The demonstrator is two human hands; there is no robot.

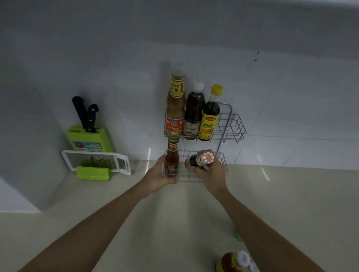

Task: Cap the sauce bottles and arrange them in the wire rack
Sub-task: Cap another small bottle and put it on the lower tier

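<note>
Roughly midway. Far left, knife block [90, 136] and grater [96, 162]: not involved. Wire rack [233, 126], upper shelf: three capped bottles standing, room at its right end. Lower shelf: left hand [158, 177], grip clamped on red chili bottle [171, 158], upright at the shelf's left end. Right hand [211, 171], grip clamped on dark bottle [200, 160], tilted, cap toward camera, over the lower shelf, not yet seated. Near right on the surface: amber bottle [230, 265], flip cap open. Left to do: cap it, rack it.
</note>
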